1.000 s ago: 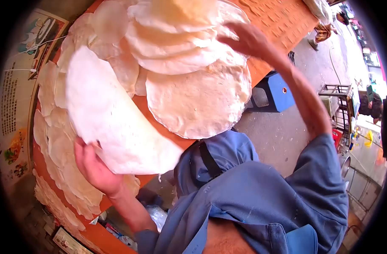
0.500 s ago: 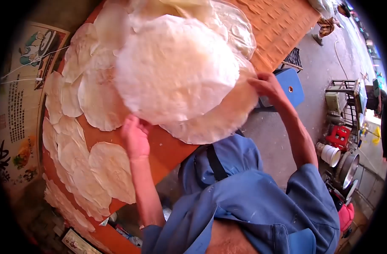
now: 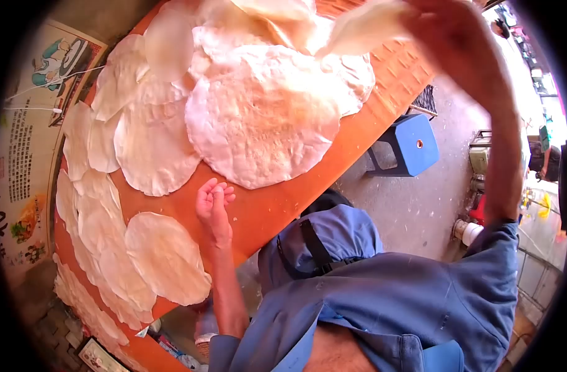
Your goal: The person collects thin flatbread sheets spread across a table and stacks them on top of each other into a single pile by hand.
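Beside the near edge of a large round flatbread (image 3: 265, 118), my left hand (image 3: 215, 204) hovers over the orange tabletop, its fingers loosely curled and apart, holding nothing. My right hand (image 3: 441, 31), raised at the upper right and smeared by motion, grips the edge of another thin, pale flatbread (image 3: 370, 26). That sheet trails to the left from the hand, above the flatbreads at the far end. The large round one lies flat on top of overlapping sheets. More thin flatbreads (image 3: 156, 146) overlap on the left side of the table.
The orange table (image 3: 277, 208) runs diagonally, with more flatbreads (image 3: 168, 254) along its lower left. A blue stool (image 3: 420, 146) stands on the grey floor to the right. An illustrated poster (image 3: 32, 155) is at the left, with a white cord across it. White buckets (image 3: 468, 232) stand far right.
My right hand has swung up and away to the upper right with a flatbread. The large round flatbread has settled flat on the table, and my left hand has come off its edge.
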`<state>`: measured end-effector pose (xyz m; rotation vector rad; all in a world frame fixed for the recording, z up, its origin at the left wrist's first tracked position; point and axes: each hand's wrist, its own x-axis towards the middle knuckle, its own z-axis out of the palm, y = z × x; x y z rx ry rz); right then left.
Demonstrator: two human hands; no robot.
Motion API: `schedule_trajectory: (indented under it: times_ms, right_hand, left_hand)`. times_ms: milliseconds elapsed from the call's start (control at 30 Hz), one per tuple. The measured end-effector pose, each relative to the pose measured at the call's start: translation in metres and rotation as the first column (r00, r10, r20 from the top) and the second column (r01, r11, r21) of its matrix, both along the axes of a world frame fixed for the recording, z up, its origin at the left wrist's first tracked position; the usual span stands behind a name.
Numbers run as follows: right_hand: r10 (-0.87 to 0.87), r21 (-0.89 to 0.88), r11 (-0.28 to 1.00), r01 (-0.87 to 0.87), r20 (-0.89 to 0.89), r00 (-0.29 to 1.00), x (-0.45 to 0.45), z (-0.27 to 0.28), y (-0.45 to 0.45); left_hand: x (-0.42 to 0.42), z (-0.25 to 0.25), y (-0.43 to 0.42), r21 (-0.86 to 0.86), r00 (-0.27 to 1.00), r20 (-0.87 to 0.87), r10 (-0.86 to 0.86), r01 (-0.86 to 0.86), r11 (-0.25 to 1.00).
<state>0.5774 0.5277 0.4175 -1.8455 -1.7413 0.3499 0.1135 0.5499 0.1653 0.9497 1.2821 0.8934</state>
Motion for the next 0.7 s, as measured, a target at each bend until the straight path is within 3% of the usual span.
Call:
schedule_trajectory:
  times_ms: [100,133,167,233,267,300,433,467,500,533,567,600,667,700]
  right_hand:
    - [0.243,-0.022,0.966,-0.257,0.416,0.877,-0.122,-0.035,0.003]
    - [0.398,-0.249,0.904,-0.346,0.201,0.895,-0.141,-0.050,0.005]
    - [0.434,-0.227,0.878,-0.421,0.006,0.901,-0.150,-0.087,-0.003]
    - [0.526,-0.234,0.834,-0.500,0.062,0.848,-0.159,-0.148,-0.022]
    - [0.555,-0.181,0.822,-0.540,0.045,0.830,-0.157,-0.155,-0.024]
    - [0.527,-0.138,0.844,-0.519,0.027,0.850,-0.152,-0.157,-0.025]
    - [0.349,0.048,0.937,-0.346,-0.126,0.929,-0.131,-0.100,0.009]
    - [0.299,0.025,0.954,-0.298,-0.128,0.946,-0.116,-0.081,0.028]
    - [0.247,0.164,0.958,-0.237,-0.041,0.968,-0.102,-0.074,0.047]
    - [0.163,0.126,0.981,-0.148,-0.119,0.979,-0.093,-0.057,0.065]
    - [0.187,0.202,0.963,-0.181,-0.010,0.982,-0.082,-0.048,0.083]
    - [0.253,0.400,0.880,-0.256,0.062,0.965,-0.082,-0.041,0.098]
    - [0.371,0.337,0.858,-0.388,0.114,0.921,-0.084,-0.019,0.108]
    - [0.427,0.302,0.842,-0.448,0.136,0.894,-0.085,-0.009,0.112]
  left_hand:
    - [0.009,0.010,0.005,0.012,1.000,0.016,0.024,-0.024,1.000]
    - [0.009,0.014,0.005,0.012,0.999,0.009,0.041,-0.041,0.999]
    - [0.006,0.013,0.005,-0.009,0.998,0.027,0.052,-0.052,0.999]
    - [-0.009,0.007,0.007,-0.052,0.995,0.064,0.073,-0.070,0.996]
    - [-0.016,0.002,0.008,-0.080,0.999,-0.002,0.037,-0.037,0.996]
    - [-0.016,-0.003,0.009,-0.143,0.997,0.070,0.021,-0.011,0.990]
    - [0.012,0.001,0.011,-0.385,0.909,0.416,0.037,0.139,0.912]
    - [0.028,0.000,0.014,-0.425,0.862,0.504,0.050,0.197,0.883]
    - [0.052,0.007,0.017,-0.457,0.838,0.543,0.045,0.250,0.853]
    - [0.076,0.015,0.022,-0.484,0.812,0.583,0.042,0.305,0.820]
    - [0.097,0.017,0.028,-0.462,0.736,0.673,0.072,0.342,0.818]
    - [0.116,0.019,0.039,-0.430,0.647,0.756,0.097,0.380,0.819]
    - [0.150,0.043,0.067,-0.335,0.439,0.885,0.156,0.364,0.869]
    - [0.162,0.054,0.089,-0.337,0.422,0.885,0.198,0.286,0.897]
